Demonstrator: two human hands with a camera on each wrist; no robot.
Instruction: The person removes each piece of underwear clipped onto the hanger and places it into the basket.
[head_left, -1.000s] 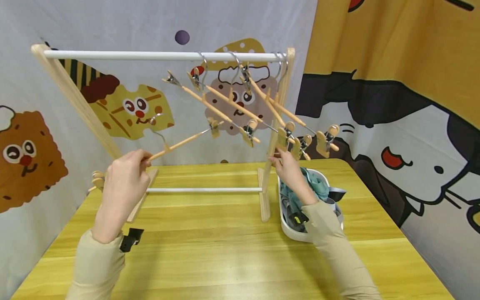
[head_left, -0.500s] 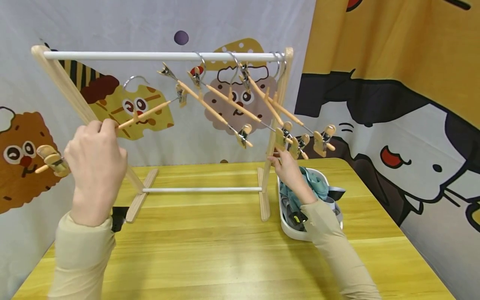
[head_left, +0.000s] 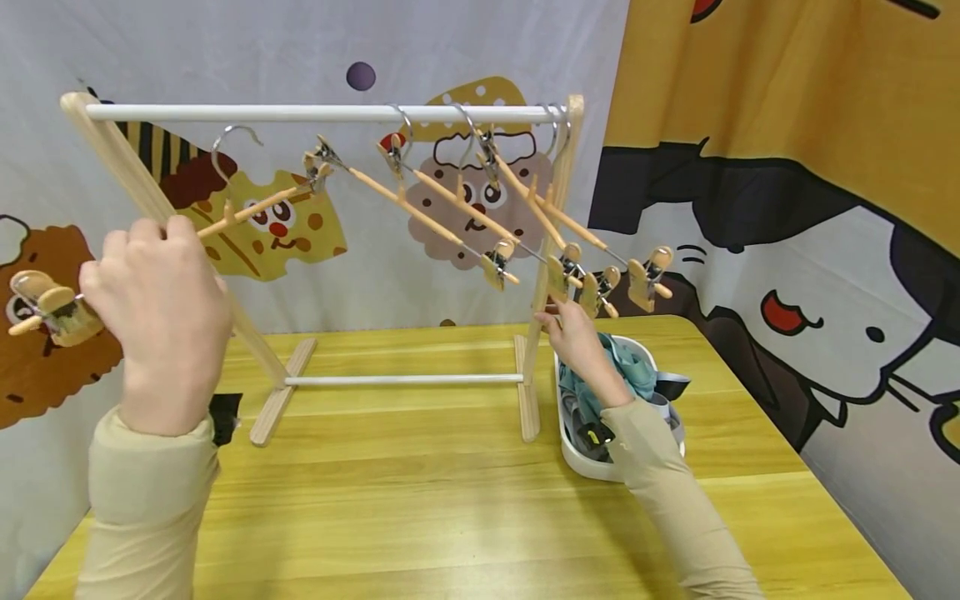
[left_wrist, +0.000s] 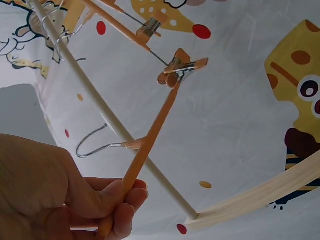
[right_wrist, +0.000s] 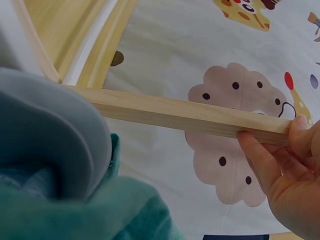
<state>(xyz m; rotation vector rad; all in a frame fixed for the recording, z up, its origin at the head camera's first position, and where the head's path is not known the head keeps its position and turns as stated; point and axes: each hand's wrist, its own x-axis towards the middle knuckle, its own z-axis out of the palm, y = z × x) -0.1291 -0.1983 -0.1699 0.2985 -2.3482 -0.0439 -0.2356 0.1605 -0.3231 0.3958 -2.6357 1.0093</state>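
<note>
My left hand grips the wooden bar of a clip hanger at the rack's left. Its bare metal hook points up, just below the rack's white rod in the head view. One clip sticks out left of the hand, the other overlaps a hanging hanger's clip. My right hand holds the right wooden post of the garment rack between thumb and fingers. Several more clip hangers hang by their hooks along the rod's right half, bearing no clothes.
Beside the right post stands a white basket with teal and grey cloth in it, partly behind my right forearm. The rack stands on a yellow wooden table. A printed curtain hangs close behind.
My left hand has risen and moved left with the hanger, bringing its hook up near the rod. The nearest hanging hanger has swung slightly. My right hand stays on the post.
</note>
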